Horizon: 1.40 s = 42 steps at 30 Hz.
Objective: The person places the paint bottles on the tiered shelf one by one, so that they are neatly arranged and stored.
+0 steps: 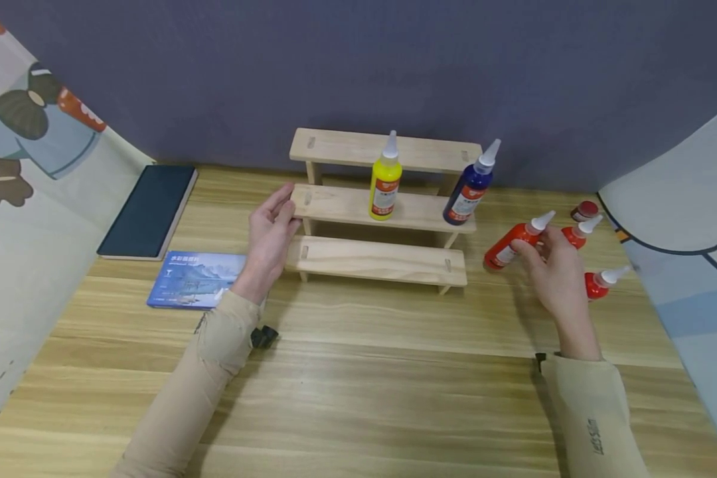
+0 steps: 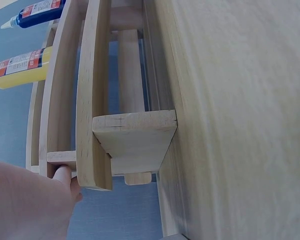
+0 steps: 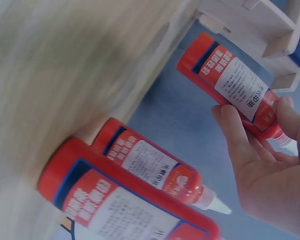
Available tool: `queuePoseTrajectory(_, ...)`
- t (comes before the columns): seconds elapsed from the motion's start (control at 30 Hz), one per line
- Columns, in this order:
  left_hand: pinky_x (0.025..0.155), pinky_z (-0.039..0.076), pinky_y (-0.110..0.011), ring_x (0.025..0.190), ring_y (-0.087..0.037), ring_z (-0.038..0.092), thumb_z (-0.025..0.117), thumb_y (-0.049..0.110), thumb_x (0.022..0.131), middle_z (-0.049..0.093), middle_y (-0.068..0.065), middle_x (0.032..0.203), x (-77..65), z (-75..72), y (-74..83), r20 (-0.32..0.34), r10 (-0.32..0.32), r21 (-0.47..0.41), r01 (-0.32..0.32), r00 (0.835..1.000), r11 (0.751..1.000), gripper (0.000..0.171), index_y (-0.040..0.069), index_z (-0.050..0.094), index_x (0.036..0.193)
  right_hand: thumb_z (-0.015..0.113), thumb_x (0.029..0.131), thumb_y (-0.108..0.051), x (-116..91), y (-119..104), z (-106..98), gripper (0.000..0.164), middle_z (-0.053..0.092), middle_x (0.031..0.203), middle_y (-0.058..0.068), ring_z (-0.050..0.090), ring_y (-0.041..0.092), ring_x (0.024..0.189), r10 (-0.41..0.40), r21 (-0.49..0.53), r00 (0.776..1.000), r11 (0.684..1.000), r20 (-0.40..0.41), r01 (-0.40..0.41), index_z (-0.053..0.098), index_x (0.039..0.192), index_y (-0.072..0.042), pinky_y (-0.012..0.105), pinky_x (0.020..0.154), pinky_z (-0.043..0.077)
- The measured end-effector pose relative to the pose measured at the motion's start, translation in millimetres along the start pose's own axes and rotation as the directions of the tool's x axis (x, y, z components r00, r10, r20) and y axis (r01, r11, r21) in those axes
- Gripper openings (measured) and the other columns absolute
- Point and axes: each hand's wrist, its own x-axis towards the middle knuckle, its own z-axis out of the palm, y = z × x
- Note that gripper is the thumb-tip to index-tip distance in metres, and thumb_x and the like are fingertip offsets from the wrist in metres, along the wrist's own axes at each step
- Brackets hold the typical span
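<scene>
A three-tier wooden display shelf stands against the dark back panel. At the left end of its middle tier, my left hand grips the wood; its thumb shows by the side support in the left wrist view. My right hand holds a red paint bottle with a white nozzle between thumb and fingers, tilted and raised off the table to the right of the shelf. On the middle tier are a yellow paint bottle and, near the right end, a dark blue paint bottle.
Beyond and beside my right hand stand two more red bottles. A small dark red jar sits near the right wall. On the left lie a dark green book and a blue picture-covered pad.
</scene>
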Motion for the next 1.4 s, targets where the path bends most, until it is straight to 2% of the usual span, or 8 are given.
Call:
queuePoseTrajectory(0.23, 0.114, 0.046, -0.027, 0.143, -0.026, 0.048, 0.043, 0.005, 0.116, 0.044, -0.02, 0.16, 0.1, -0.4, 0.3, -0.007, -0.012, 0.001, 0.012, 1.0, 1.0, 0.048, -0.001, 0.038, 0.163, 0.069, 0.107, -0.019, -6.3, -15.7, -5.0, 0.046, 0.066, 0.131, 0.033, 0.065, 0.044, 0.11, -0.04, 0.033, 0.998, 0.999, -0.039, 0.041, 0.056, 0.138, 0.013, 0.009, 0.076, 0.039)
queuePoseTrajectory(0.33, 0.115, 0.046, -0.027, 0.144, -0.026, 0.048, 0.043, 0.004, 0.116, 0.044, -0.02, 0.16, 0.2, -0.3, 0.3, -0.007, -0.011, 0.003, 0.011, 1.0, 1.0, 0.048, -0.001, 0.038, 0.163, 0.07, 0.106, -0.018, -8.9, -22.4, -6.5, 0.045, 0.068, 0.129, 0.031, 0.064, 0.027, 0.102, -0.058, 0.032, 0.996, 0.998, -0.064, 0.06, 0.058, 0.138, 0.011, 0.01, 0.076, 0.04)
queuePoseTrajectory(0.47, 0.115, 0.046, -0.027, 0.145, -0.027, 0.048, 0.043, 0.004, 0.116, 0.045, -0.021, 0.159, -0.1, 0.0, 0.3, -0.007, -0.006, 0.003, 0.006, 1.0, 1.0, 0.048, -0.001, 0.038, 0.163, 0.072, 0.105, -0.019, -13.6, -32.7, -8.6, 0.045, 0.069, 0.128, 0.028, 0.054, 0.0, 0.094, -0.064, 0.034, 0.993, 0.997, -0.098, 0.068, 0.06, 0.137, 0.01, 0.013, 0.076, 0.041)
queuePoseTrajectory(0.57, 0.115, 0.046, -0.027, 0.145, -0.027, 0.048, 0.043, 0.004, 0.116, 0.045, -0.022, 0.159, -0.2, 0.4, 0.4, -0.005, -0.007, 0.005, 0.007, 1.0, 1.0, 0.048, -0.001, 0.038, 0.163, 0.074, 0.104, -0.018, -18.3, -42.2, -10.6, 0.044, 0.07, 0.13, 0.025, 0.051, -0.01, 0.093, -0.056, 0.049, 0.991, 0.997, -0.125, 0.062, 0.061, 0.137, 0.008, 0.015, 0.078, 0.041)
queuePoseTrajectory(0.83, 0.115, 0.046, -0.028, 0.143, -0.026, 0.048, 0.043, 0.005, 0.116, 0.043, -0.02, 0.16, 0.1, -0.7, -0.5, -0.005, -0.008, 0.01, 0.008, 1.0, 1.0, 0.048, 0.0, 0.038, 0.163, 0.079, 0.101, -0.022, -26.9, -69.5, -11.4, 0.047, 0.072, 0.132, 0.017, 0.06, 0.003, 0.106, -0.01, 0.095, 0.99, 0.995, -0.144, 0.024, 0.064, 0.139, 0.001, 0.016, 0.079, 0.043)
queuePoseTrajectory(1.03, 0.116, 0.045, -0.028, 0.144, -0.029, 0.048, 0.042, 0.004, 0.116, 0.044, -0.023, 0.157, -0.4, -1.4, -0.8, 0.001, 0.003, -0.003, -0.003, 1.0, 1.0, 0.048, -0.003, 0.036, 0.163, 0.081, 0.099, -0.022, -28.8, -86.8, -5.7, 0.044, 0.074, 0.126, 0.015, 0.061, -0.004, 0.102, -0.054, 0.167, 0.99, 0.983, -0.128, 0.076, 0.067, 0.136, -0.002, 0.008, 0.08, 0.05)
queuePoseTrajectory(1.27, 0.115, 0.046, -0.028, 0.14, -0.026, 0.05, 0.043, 0.004, 0.116, 0.045, -0.02, 0.157, -0.4, -1.7, -1.1, -0.001, 0.005, 0.018, -0.005, 1.0, 1.0, 0.048, -0.002, 0.038, 0.163, 0.084, 0.097, -0.027, -26.3, -105.1, 3.9, 0.046, 0.075, 0.123, 0.01, 0.065, 0.002, 0.104, -0.1, 0.213, 0.988, 0.969, -0.114, 0.122, 0.07, 0.133, -0.002, 0.009, 0.081, 0.054)
queuePoseTrajectory(1.4, 0.112, 0.049, -0.027, 0.129, -0.021, 0.055, 0.043, 0.005, 0.116, 0.047, -0.018, 0.157, -0.7, -1.1, -0.6, -0.01, 0.003, 0.031, -0.002, 1.0, 1.0, 0.047, -0.001, 0.039, 0.163, 0.086, 0.095, -0.022, -23.0, -115.4, 12.2, 0.046, 0.075, 0.123, 0.01, 0.066, 0.006, 0.105, -0.127, 0.262, 0.987, 0.954, -0.097, 0.148, 0.07, 0.133, -0.001, 0.009, 0.081, 0.055)
